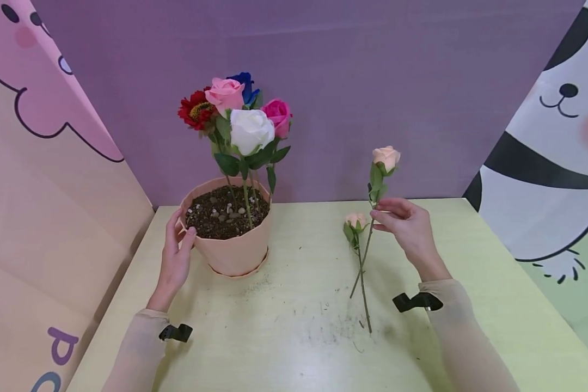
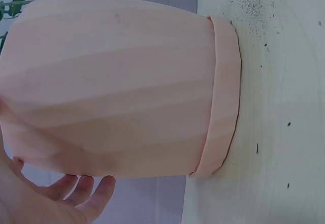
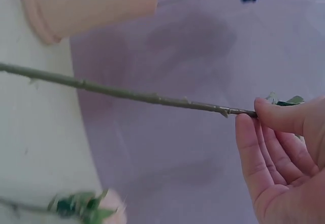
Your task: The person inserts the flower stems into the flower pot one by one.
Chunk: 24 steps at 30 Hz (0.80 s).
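A pale pink flowerpot (image 1: 234,251) on a saucer holds dark soil and several upright artificial flowers: red, pink, blue, magenta and a white rose (image 1: 251,132). My left hand (image 1: 174,261) grips the pot's left side near the rim, its fingers bent around the far side in the left wrist view. With thumb and fingertips, my right hand (image 1: 408,231) pinches the stem of a peach rose (image 1: 386,158) high up, just below the leaves. The bloom points up and the stem slants down to the left. A second peach rose (image 1: 355,220) lies on the table, its stem crossing the held one in the head view.
Bits of soil (image 1: 330,326) are scattered over the pale table (image 1: 274,359). A purple backdrop (image 1: 348,98) rises behind its back edge. A cartoon panel (image 1: 39,218) stands at the left, and a panda panel (image 1: 544,196) at the right.
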Each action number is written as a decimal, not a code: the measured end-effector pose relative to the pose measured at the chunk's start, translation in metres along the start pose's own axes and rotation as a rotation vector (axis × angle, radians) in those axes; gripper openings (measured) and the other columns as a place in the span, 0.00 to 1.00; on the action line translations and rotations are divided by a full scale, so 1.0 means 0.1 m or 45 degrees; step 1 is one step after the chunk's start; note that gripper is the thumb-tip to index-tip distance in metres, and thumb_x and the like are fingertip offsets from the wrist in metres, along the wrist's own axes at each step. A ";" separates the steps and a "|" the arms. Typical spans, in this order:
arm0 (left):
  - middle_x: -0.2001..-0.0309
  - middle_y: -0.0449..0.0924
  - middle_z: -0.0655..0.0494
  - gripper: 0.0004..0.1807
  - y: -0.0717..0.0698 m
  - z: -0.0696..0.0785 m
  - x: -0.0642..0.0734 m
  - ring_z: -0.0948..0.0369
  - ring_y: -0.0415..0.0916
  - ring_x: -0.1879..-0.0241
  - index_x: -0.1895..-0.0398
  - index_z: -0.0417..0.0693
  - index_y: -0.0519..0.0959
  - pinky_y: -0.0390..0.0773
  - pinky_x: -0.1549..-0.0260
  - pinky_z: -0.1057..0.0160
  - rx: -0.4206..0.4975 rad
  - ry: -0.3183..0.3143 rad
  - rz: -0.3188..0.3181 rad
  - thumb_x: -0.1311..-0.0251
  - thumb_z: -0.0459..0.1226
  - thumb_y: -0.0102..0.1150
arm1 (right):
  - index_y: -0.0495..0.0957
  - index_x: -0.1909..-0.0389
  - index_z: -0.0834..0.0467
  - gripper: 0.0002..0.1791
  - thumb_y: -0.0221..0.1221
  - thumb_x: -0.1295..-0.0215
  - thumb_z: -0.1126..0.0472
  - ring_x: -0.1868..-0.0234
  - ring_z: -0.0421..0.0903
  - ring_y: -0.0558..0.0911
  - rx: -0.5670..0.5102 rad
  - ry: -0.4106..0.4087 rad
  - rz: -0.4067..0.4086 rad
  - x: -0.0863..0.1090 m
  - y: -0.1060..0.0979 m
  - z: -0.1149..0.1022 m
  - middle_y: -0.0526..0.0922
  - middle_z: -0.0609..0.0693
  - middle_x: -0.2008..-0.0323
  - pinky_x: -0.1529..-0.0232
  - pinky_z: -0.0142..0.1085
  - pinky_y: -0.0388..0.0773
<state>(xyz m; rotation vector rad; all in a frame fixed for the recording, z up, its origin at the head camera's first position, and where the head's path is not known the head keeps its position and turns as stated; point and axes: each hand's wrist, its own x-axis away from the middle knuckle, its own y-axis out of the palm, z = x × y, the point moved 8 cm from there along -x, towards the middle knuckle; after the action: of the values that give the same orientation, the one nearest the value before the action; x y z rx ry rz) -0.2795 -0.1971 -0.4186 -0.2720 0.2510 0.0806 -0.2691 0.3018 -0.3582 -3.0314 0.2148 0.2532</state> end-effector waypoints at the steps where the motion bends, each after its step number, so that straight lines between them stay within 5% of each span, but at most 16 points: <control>1: 0.16 0.52 0.40 0.35 0.00 0.00 0.00 0.43 0.59 0.22 0.12 0.62 0.45 0.68 0.28 0.37 -0.005 0.004 0.004 0.15 0.45 0.43 | 0.81 0.46 0.65 0.16 0.71 0.33 0.66 0.61 0.36 0.91 -0.028 -0.016 -0.002 0.01 0.05 -0.05 0.90 0.39 0.60 0.59 0.32 0.89; 12: 0.16 0.53 0.41 0.34 0.00 0.01 0.01 0.44 0.61 0.23 0.12 0.62 0.46 0.70 0.30 0.46 -0.019 0.007 0.012 0.14 0.46 0.42 | 0.85 0.54 0.63 0.11 0.69 0.35 0.74 0.67 0.39 0.91 -0.213 -0.172 -0.147 0.17 0.67 -0.63 0.92 0.42 0.65 0.62 0.35 0.90; 24: 0.18 0.56 0.39 0.34 0.00 0.00 0.01 0.45 0.62 0.24 0.12 0.62 0.46 0.71 0.30 0.47 -0.015 0.002 0.006 0.14 0.46 0.42 | 0.85 0.53 0.65 0.12 0.70 0.36 0.74 0.64 0.42 0.92 -0.129 -0.272 -0.240 0.32 1.19 -1.05 0.92 0.41 0.63 0.57 0.41 0.91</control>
<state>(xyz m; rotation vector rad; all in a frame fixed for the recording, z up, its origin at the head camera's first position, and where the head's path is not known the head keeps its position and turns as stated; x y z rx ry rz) -0.2785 -0.1969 -0.4188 -0.2833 0.2529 0.0868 -0.2382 0.1697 -0.2698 -3.0636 -0.1020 0.5828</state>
